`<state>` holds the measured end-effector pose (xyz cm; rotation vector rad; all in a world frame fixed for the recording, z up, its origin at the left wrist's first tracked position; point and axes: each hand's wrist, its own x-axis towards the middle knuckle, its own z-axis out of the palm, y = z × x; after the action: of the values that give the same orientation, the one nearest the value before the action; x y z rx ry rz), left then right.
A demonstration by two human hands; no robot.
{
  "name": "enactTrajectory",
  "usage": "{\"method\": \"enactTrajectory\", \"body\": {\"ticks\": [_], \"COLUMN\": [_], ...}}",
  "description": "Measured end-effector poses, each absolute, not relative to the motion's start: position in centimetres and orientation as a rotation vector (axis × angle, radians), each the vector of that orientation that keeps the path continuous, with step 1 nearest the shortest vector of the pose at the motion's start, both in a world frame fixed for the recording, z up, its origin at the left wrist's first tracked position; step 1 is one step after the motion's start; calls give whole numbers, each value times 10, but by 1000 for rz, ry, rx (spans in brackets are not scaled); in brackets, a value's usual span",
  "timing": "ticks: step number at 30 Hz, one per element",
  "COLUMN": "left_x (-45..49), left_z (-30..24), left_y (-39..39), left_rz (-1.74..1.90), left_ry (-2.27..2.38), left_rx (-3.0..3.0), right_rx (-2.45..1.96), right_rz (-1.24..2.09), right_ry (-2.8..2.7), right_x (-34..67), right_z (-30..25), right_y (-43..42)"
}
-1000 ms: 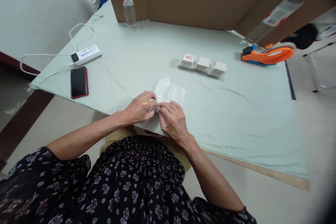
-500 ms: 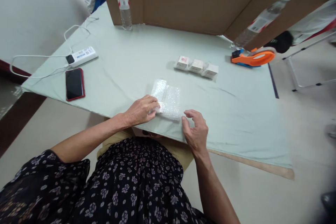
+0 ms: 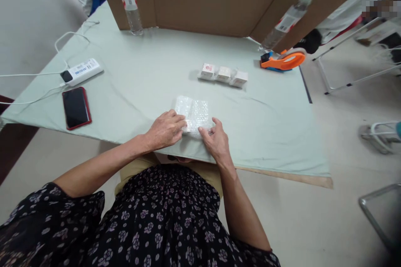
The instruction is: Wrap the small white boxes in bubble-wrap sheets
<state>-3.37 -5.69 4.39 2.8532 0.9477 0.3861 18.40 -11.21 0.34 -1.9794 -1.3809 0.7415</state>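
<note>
A sheet of clear bubble wrap (image 3: 199,110) lies near the table's front edge, with its near part folded over. At its left end, a small pale box with a reddish mark (image 3: 188,124) shows through the wrap. My left hand (image 3: 167,128) curls over that end, its fingers closed on the wrap beside the box. On the other side, my right hand (image 3: 216,139) has its thumb on the folded wrap and its fingers bent behind the right edge, pinching it. The palm side of both hands is hidden.
Beyond the wrap sits a row of three small wrapped boxes (image 3: 223,74). An orange tape dispenser (image 3: 283,61) and a water bottle (image 3: 285,23) are at the back right, another bottle (image 3: 130,4) at the back left. A phone (image 3: 77,107) and white power bank (image 3: 82,71) lie left. Cardboard (image 3: 200,0) stands behind.
My right hand has moved left from beside the bubble wrap onto its right end. My left hand stays at the left end. The whole view has shifted slightly.
</note>
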Motion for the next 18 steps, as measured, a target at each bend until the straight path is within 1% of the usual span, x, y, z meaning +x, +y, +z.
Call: {"method": "enactTrajectory", "body": {"ticks": [7, 12, 18], "left_x": [-32, -29, -28], "left_z": [41, 41, 38], "left_y": [-50, -52, -51], "left_rz": [399, 306, 321], "left_ry": [849, 879, 845], "left_rx": [2810, 2820, 2799], "right_rx": [-1666, -1584, -1551], "right_rz": [863, 966, 944], "right_ry": [-1175, -1136, -1185], "right_x": [167, 154, 143], "right_z": [0, 8, 15], "right_y": [-98, -92, -87]}}
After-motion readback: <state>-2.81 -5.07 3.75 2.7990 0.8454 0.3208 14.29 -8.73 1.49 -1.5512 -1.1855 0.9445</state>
